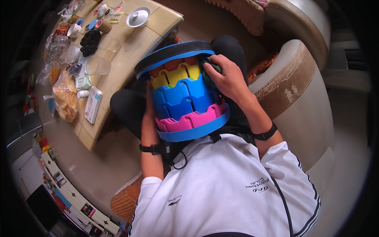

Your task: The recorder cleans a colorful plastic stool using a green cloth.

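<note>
A telescopic plastic stool (185,96) is tilted over my lap, drawn out part way. Its notched rings are yellow, blue and pink, between two blue round ends. A black strap (174,54) runs around the far end. My right hand (223,74) grips a bunched dark green cloth (210,69) against the stool's right side, close to the strapped end. At the left side, my left hand (149,99) holds the stool, its fingers mostly hidden behind the rings.
To the left stands a tiled table (127,49) bearing a white lid (138,17), clear plastic cups (98,65), a tape roll (103,26), wet wipes (83,78), a flat box (93,104) and plastic bags (65,97). A worn sofa (291,80) is at my right.
</note>
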